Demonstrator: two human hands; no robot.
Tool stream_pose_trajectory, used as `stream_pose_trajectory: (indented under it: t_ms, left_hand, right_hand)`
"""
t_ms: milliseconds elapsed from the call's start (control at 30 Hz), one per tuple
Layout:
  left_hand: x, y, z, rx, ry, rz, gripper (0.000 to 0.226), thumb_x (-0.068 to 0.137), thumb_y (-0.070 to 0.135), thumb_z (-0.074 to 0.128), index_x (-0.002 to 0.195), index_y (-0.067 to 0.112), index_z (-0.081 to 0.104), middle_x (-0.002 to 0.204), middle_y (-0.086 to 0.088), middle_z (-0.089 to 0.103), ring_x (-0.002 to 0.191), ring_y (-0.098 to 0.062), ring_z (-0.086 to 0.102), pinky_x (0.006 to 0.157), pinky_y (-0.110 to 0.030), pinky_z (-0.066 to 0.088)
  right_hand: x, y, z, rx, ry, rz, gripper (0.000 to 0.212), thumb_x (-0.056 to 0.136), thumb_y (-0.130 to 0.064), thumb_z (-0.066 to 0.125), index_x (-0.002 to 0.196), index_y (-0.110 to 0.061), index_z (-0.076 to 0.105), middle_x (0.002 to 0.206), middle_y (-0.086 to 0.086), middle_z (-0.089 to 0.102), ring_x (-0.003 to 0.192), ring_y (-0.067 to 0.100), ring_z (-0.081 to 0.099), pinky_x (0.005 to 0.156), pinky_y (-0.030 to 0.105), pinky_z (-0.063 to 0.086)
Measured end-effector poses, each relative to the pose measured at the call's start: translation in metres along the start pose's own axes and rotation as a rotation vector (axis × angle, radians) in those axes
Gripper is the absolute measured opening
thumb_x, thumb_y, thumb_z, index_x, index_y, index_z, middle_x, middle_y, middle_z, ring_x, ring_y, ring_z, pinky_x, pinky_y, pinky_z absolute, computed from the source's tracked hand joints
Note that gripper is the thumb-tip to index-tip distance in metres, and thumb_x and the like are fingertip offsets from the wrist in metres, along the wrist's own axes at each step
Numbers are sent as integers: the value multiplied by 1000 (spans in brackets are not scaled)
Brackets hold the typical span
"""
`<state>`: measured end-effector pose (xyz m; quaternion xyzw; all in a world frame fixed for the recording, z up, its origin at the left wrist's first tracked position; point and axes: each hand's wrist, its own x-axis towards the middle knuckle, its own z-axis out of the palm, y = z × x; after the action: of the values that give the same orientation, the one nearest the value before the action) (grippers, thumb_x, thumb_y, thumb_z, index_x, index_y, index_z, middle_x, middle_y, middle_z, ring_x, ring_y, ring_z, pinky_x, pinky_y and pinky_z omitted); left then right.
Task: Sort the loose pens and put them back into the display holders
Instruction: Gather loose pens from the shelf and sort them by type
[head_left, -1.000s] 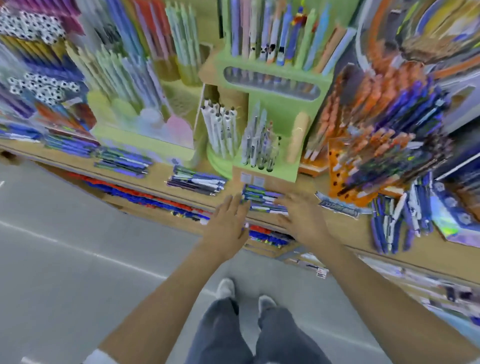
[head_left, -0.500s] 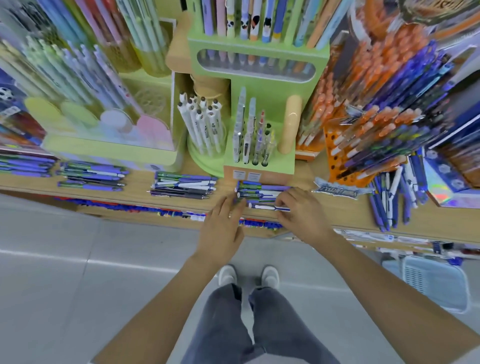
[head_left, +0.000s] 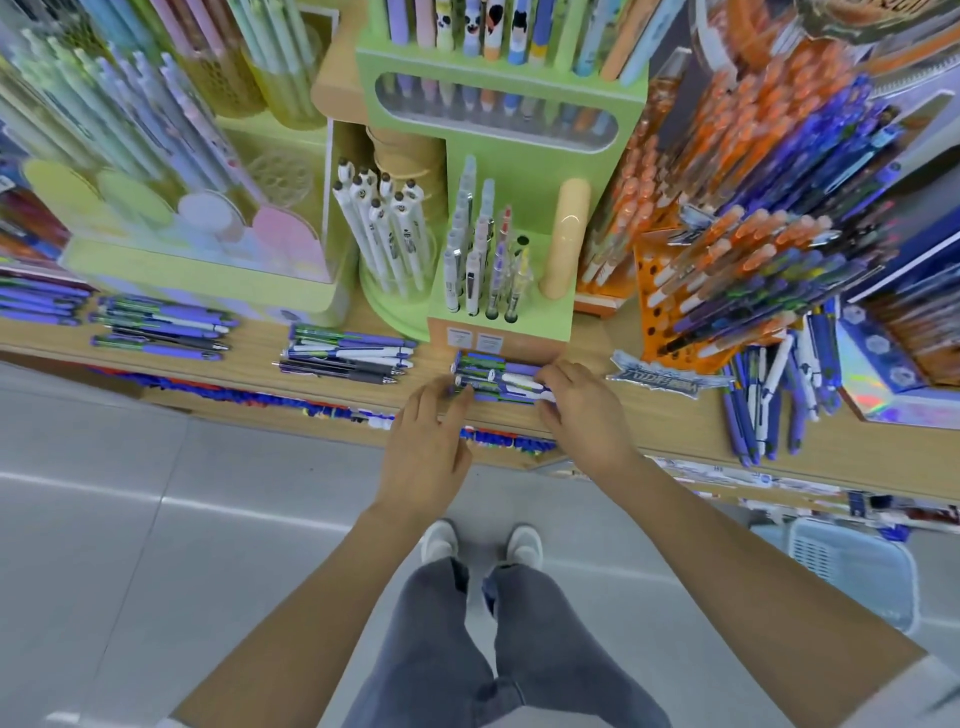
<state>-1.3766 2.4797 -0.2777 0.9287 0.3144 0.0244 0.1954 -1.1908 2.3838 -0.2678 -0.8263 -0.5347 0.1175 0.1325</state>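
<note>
Fingertips of our left hand (head_left: 426, 452), held fairly straight, touch the left end of a small stack of pens (head_left: 496, 382), purple and white, lying flat on the wooden shelf (head_left: 649, 421). Our right hand (head_left: 587, 415) curls over the stack's right end, fingers above and thumb below, gripping it. Just beyond both hands stands the green holder (head_left: 545, 322), with a few pens upright in its holes. Left of our left hand lies a second pile (head_left: 345, 358), and a third pile (head_left: 161, 327) farther left. Right of our right hand sits a printed card (head_left: 670, 376), then a scatter of loose pens (head_left: 769, 395) below an orange rack (head_left: 654, 291).
</note>
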Motion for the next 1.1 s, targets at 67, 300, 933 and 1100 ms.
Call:
stream_pose_trajectory:
  t_ms: [67,300,933,1100]
  left_hand:
    - [0,1,0,4,7,-9,61,72,7,66,132,10,54,136,-17,49,120,-35,48,91,-43,48]
    - [-1,3,5,10,43,-31,65,75,9,64,138,15,49,138,-17,44,122,-36,46,90,-45,49]
    - [17,30,5,-1010,75,-572,27,94,29,58,88,3,63,81,-24,63,73,-23,56,72,-49,48]
    - [19,26,1,-1103,76,-666,18,96,20,55,84,8,62,74,-8,65,75,-21,60,78,-46,51]
  right_hand:
    - [1,2,0,38,-16,20,22,86,-10,62,109,-10,63,106,8,63,99,27,58,74,38,46]
    - [-2,12,-4,157,-22,-14,25,82,-11,66,106,-3,64,100,11,61,88,30,58,68,30,37]
    - [-8,-1,4,406,-98,-54,21,80,-12,73,98,-8,65,82,-5,60,73,13,54,62,21,36]
    - [-2,2,11,291,-13,88,24,82,-11,69,105,-12,63,99,6,67,85,25,64,68,36,50]
